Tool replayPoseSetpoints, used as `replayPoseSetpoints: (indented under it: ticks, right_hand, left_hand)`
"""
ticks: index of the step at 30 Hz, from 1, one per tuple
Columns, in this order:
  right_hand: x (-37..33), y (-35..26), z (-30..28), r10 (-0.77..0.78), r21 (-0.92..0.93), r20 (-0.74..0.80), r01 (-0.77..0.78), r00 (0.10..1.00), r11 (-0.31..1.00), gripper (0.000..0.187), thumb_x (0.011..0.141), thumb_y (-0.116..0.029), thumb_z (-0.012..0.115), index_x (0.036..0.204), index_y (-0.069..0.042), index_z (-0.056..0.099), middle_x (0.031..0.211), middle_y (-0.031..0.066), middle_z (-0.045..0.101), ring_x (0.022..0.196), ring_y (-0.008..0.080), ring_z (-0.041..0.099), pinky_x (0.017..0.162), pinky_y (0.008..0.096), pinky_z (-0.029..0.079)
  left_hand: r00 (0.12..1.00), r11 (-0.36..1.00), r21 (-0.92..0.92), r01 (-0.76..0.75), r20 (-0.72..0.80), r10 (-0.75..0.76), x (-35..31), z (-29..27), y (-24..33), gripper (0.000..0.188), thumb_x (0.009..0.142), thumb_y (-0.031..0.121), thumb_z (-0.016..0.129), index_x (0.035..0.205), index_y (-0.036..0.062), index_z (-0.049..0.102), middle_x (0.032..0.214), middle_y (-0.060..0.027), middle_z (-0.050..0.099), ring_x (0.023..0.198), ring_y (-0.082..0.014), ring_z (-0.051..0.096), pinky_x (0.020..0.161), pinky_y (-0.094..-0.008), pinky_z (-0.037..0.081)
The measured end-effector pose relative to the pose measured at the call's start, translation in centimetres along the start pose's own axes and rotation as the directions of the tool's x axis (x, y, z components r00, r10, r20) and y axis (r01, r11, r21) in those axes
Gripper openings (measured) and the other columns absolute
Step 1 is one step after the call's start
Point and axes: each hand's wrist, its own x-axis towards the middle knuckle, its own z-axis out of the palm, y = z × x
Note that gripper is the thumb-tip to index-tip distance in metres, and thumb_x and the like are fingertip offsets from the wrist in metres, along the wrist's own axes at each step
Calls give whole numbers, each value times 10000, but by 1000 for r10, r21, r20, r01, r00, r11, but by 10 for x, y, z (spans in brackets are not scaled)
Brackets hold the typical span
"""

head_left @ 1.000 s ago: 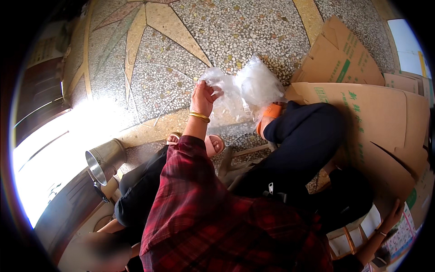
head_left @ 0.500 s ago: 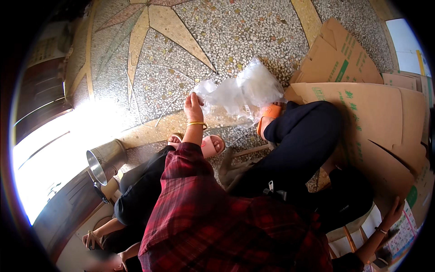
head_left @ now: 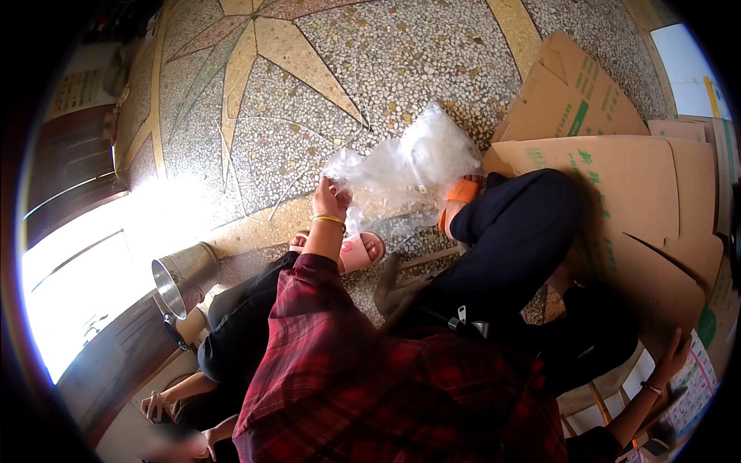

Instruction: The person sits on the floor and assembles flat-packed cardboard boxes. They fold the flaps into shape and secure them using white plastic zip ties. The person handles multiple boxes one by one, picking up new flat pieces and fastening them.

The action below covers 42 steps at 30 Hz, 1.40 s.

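My left hand (head_left: 330, 202), in a red plaid sleeve with a gold bangle at the wrist, pinches the left end of a crumpled clear plastic bag (head_left: 440, 147). The bag stretches rightward over the speckled floor to an orange slipper (head_left: 461, 190) on a foot. Far to the right, my right hand (head_left: 673, 361), with a bracelet, grips the lower edge of a flattened cardboard box (head_left: 617, 193) with green print. The box leans beside my dark-trousered leg, and part of that hand's hold is hidden.
A person in black trousers (head_left: 251, 309) and pink slippers (head_left: 361, 251) sits close at my left. Beside them stands a metal bucket (head_left: 193, 272). Thin pale strapping (head_left: 289, 189) lies on the floor. More flattened cardboard (head_left: 579, 96) rests at the far right.
My left hand has come slightly nearer to me, drawing the bag's left end with it and bending more around it. My right hand stays at the cardboard's edge.
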Motion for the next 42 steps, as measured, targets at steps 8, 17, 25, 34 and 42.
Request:
replayPoseSetpoints:
  ticks: [8,17,25,34,42]
  right_hand:
    - [3,-13,1,-12,48,34,10,999,999,466,875,-363,511,1139,20,511,1074,172,572,952,252,556,803,316,426]
    - [4,-23,3,-40,98,49,35,998,995,410,885,-307,509,1137,16,514,1065,147,583,944,225,562,805,303,425]
    - [0,-19,5,-62,59,-16,63,998,996,393,879,-284,526,1128,20,521,1054,140,591,939,200,567,807,295,430]
    - [6,4,4,9,64,32,-11,999,998,477,873,-327,527,1206,10,474,1171,159,533,1057,227,522,866,302,404]
    - [0,-13,0,35,38,6,-35,999,999,446,876,-329,521,1166,10,503,1116,137,562,1001,208,541,840,293,412]
  left_hand:
    - [990,973,211,-97,-82,116,1,-23,-10,206,804,263,475,900,85,515,908,-90,444,610,-214,540,470,-295,473]
    - [387,-218,520,-826,804,451,-55,24,15,211,860,222,522,965,122,676,1387,-144,268,1205,-261,356,971,-349,306]
    - [715,515,543,-663,664,221,-52,42,13,345,918,269,431,1132,23,544,1042,-88,608,925,-210,579,884,-303,398]
    - [808,989,-131,65,588,25,-40,64,3,254,887,237,442,1061,60,496,1123,-129,523,1067,-319,491,900,-458,406]
    - [996,986,140,-91,38,86,7,13,-74,322,792,109,571,1087,67,449,1010,-85,498,939,-250,523,784,-414,456]
